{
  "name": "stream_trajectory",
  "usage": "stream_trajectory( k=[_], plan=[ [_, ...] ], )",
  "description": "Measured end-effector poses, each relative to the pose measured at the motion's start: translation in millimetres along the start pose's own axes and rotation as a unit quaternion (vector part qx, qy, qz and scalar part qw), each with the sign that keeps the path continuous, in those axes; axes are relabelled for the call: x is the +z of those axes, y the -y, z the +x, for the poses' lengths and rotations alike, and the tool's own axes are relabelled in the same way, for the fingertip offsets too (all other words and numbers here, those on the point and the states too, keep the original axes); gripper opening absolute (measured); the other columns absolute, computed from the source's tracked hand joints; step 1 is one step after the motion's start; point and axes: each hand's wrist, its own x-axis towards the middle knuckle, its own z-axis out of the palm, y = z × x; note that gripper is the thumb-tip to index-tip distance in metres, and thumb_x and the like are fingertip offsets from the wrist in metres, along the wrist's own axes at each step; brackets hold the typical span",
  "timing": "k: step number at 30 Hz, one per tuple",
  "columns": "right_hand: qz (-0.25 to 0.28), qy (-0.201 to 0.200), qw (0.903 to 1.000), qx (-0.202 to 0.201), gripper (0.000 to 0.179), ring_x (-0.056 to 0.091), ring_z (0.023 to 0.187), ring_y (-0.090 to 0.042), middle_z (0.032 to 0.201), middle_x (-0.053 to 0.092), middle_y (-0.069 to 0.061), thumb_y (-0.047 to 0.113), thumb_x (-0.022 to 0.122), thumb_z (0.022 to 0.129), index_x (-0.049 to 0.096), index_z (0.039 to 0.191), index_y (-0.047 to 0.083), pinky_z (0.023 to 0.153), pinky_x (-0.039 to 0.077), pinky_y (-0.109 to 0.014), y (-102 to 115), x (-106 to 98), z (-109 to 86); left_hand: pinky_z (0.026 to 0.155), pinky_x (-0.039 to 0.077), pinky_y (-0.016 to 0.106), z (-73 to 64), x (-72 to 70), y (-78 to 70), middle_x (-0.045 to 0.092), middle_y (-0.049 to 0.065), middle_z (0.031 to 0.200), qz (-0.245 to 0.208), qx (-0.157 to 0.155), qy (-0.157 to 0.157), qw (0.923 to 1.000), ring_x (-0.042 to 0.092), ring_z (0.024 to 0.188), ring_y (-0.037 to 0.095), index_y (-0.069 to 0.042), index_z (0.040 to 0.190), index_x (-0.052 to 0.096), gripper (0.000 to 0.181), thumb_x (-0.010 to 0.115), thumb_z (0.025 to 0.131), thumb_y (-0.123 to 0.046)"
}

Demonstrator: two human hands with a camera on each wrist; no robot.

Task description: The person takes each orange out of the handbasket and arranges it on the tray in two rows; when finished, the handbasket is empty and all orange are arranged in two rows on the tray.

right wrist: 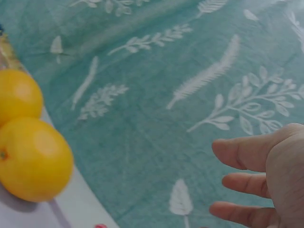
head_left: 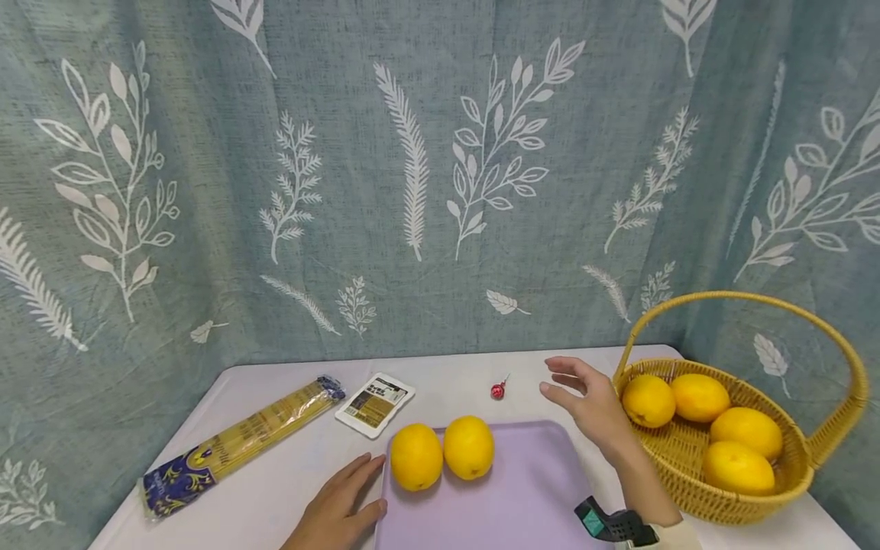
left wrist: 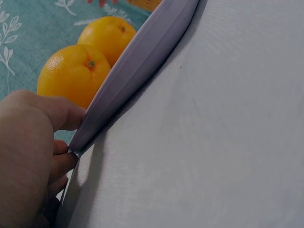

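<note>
Two oranges sit side by side at the far left corner of a lilac tray. My left hand rests against the tray's left edge, thumb and fingertips right at its side wall. In the left wrist view, the thumb touches the tray rim near the oranges. My right hand is raised over the tray's far right corner, fingers spread and holding nothing. Left of it lies a small round red object with a thin stem; to its right stands a wicker basket.
Several oranges lie in the basket, whose tall handle arches over it. A pack of spaghetti and a flat white packet lie on the left of the white table. A leaf-patterned curtain hangs behind.
</note>
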Motion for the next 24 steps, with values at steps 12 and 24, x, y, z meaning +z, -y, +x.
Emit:
stream_trajectory(
  k=[12,24],
  plan=[
    [0.080,-0.151,0.9842,0.043,0.035,0.067,0.094,-0.003,0.106,0.070,0.004,0.018,0.068,0.099,0.062,0.123,-0.006,0.080,0.061,-0.022,-3,-44,2.3,0.111,0.029,0.073,1.8,-1.0,1.6,0.043,0.021,0.155,0.000,-0.014,0.005,0.9999,0.038,0.142,0.048,-0.014,0.147,0.053,0.064,0.073,0.091,-0.038],
    [-0.063,-0.199,0.9723,0.105,0.036,0.060,0.104,-0.016,0.118,0.066,-0.010,0.029,0.061,0.102,0.064,0.126,0.002,0.082,0.052,-0.015,-26,-67,3.1,0.112,0.029,0.073,2.9,-0.3,2.7,0.043,0.021,0.155,-0.005,-0.006,0.006,0.9999,0.038,0.142,0.048,-0.013,0.147,0.053,0.065,0.073,0.091,-0.038]
  ],
)
